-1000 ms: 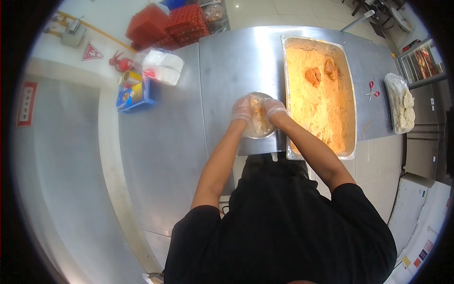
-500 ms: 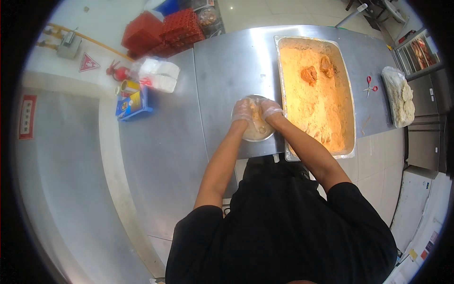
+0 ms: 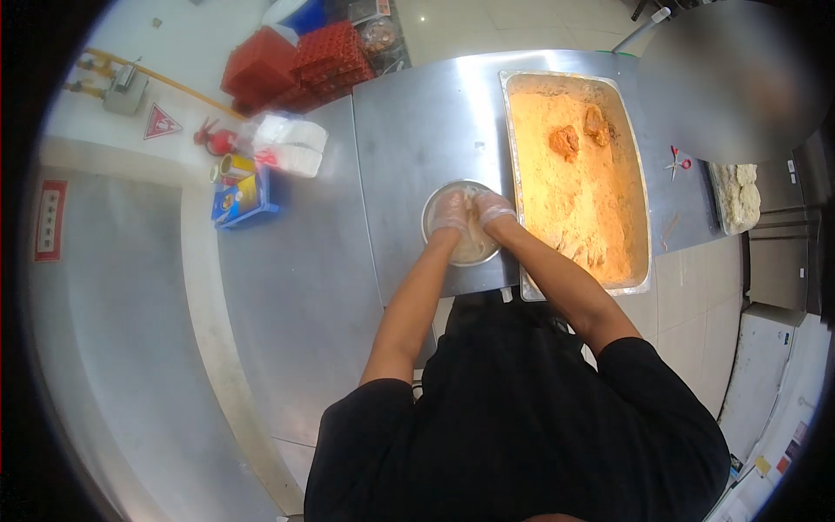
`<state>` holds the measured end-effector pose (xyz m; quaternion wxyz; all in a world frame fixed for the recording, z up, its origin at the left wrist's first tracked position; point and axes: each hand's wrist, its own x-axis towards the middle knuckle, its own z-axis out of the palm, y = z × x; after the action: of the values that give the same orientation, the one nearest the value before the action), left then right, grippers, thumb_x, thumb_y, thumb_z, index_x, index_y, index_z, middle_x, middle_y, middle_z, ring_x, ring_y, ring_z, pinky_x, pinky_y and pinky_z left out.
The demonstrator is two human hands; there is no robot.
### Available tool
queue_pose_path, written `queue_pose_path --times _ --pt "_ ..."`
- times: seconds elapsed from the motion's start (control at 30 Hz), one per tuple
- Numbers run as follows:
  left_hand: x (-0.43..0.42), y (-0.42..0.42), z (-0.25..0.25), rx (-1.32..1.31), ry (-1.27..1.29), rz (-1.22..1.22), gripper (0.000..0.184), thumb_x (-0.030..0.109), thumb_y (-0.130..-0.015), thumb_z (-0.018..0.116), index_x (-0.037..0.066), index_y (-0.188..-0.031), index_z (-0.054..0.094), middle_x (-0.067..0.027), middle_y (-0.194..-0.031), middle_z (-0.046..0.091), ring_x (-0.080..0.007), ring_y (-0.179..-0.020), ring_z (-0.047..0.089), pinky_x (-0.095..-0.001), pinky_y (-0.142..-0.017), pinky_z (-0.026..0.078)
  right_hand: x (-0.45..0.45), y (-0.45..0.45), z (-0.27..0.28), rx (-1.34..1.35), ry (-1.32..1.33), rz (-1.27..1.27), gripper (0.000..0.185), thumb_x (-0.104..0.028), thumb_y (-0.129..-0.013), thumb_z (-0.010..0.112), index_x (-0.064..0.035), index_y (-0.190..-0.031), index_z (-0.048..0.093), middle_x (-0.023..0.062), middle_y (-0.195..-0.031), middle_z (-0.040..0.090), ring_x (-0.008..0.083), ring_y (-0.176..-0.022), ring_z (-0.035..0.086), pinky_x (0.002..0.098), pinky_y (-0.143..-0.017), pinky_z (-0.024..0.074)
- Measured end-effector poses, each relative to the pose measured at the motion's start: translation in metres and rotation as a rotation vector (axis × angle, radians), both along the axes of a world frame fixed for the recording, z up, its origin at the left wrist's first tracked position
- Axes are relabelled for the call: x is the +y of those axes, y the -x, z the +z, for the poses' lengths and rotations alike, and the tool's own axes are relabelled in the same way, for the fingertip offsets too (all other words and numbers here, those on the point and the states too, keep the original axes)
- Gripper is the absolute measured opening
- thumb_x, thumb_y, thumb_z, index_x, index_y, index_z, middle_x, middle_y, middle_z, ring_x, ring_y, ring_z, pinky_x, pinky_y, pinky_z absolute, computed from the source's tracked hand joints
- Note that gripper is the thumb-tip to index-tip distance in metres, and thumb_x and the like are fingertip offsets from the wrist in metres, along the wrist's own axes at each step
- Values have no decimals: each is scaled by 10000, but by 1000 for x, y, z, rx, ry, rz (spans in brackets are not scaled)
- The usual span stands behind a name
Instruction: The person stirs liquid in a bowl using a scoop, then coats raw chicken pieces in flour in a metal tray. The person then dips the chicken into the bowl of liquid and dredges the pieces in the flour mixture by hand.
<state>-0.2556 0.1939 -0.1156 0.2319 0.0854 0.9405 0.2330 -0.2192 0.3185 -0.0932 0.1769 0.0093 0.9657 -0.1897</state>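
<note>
A round metal bowl [image 3: 470, 263] of cloudy, pale liquid [image 3: 475, 249] stands near the table's front edge. Both my hands wear clear plastic gloves and reach into it. My left hand [image 3: 450, 211] is at the bowl's left side, my right hand [image 3: 492, 207] at its right, close to each other. A pale, orange-tinged patch shows between them; what it is I cannot make out. The fingers of both hands are down in the bowl and too unclear to read. Just right of the bowl is a deep metal tray [image 3: 644, 222] of orange powder [image 3: 578, 204].
Two reddish-orange coated lumps [image 3: 564, 142] lie on the powder. Further right are red-handled scissors [image 3: 678, 163] and a tray of pale, floury pieces [image 3: 739, 196]. White packages [image 3: 300, 143] and a blue basket [image 3: 248, 204] stand left. A large blur [image 3: 731, 83] covers the upper right.
My hands have drawn closer together and lower inside the bowl, and less of the orange-tinged matter shows between them. A large blurred patch has appeared at the upper right.
</note>
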Motion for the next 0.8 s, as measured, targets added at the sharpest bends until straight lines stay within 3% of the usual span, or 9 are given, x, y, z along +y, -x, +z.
queue_pose_path --times 0.07,0.23,0.3,0.37,0.5,0.53,0.57,0.67,0.8 --pt "-1 -2 -42 49 -228 196 200 122 -858 554 -4 -990 634 -253 -1095 621 -346 -1071 594 -470 -911 471 0 1 0 16 40 -25 223 -114 -824 555 -4 -950 703 230 -1033 663 349 -1002 644 419 -864 518" --pt "17 -4 -72 -66 -533 304 253 170 -932 415 65 -1014 630 -210 -1098 618 -318 -1042 595 -433 -889 493 0 3 9 -44 -27 36 235 -133 -813 588 -34 -995 699 221 -1105 648 346 -1070 619 422 -916 494" --pt "25 -7 -45 111 -245 151 261 131 -887 437 50 -968 672 -197 -1047 658 -312 -903 647 -401 -815 528 2 2 11 6 -62 97 227 -72 -777 604 -54 -986 690 202 -1113 647 347 -1068 615 421 -901 504" --pt "29 -7 -18 -46 -389 333 176 135 -805 549 82 -790 716 -177 -948 691 -285 -860 676 -395 -771 535 5 8 0 77 -82 71 184 -61 -803 572 -49 -941 693 208 -1070 656 365 -1040 620 438 -868 512" --pt "54 -15 -8 60 -380 288 165 140 -797 560 77 -789 712 -170 -929 688 -280 -843 671 -391 -757 534 44 18 -31 97 -176 233 154 -153 -857 554 -41 -872 659 207 -925 677 306 -837 646 407 -692 496" --pt "57 -14 -4 98 -381 272 162 141 -795 563 76 -788 711 -168 -924 687 -279 -838 669 -390 -754 534 81 36 -90 90 456 44 190 -222 -808 638 -43 -872 638 173 -920 672 257 -835 631 383 -686 497" --pt "57 -13 1 134 -388 261 160 143 -794 565 75 -788 710 -167 -919 686 -278 -834 668 -389 -751 533 76 26 -73 260 59 300 266 -252 -765 690 -51 -929 636 151 -960 673 196 -845 612 370 -686 500" --pt "55 -5 19 215 -410 249 153 147 -788 574 72 -787 706 -161 -904 683 -274 -821 664 -387 -741 533 10 26 16 68 24 427 391 -259 -710 750 -26 -1004 641 158 -981 681 183 -893 625 379 -746 520" --pt "87 -15 45 276 -480 181 145 152 -781 584 67 -785 702 -154 -885 680 -269 -804 659 -383 -727 532 58 39 -31 205 -247 495 578 -235 -561 849 32 -1034 651 197 -1019 694 257 -869 666 401 -753 523"
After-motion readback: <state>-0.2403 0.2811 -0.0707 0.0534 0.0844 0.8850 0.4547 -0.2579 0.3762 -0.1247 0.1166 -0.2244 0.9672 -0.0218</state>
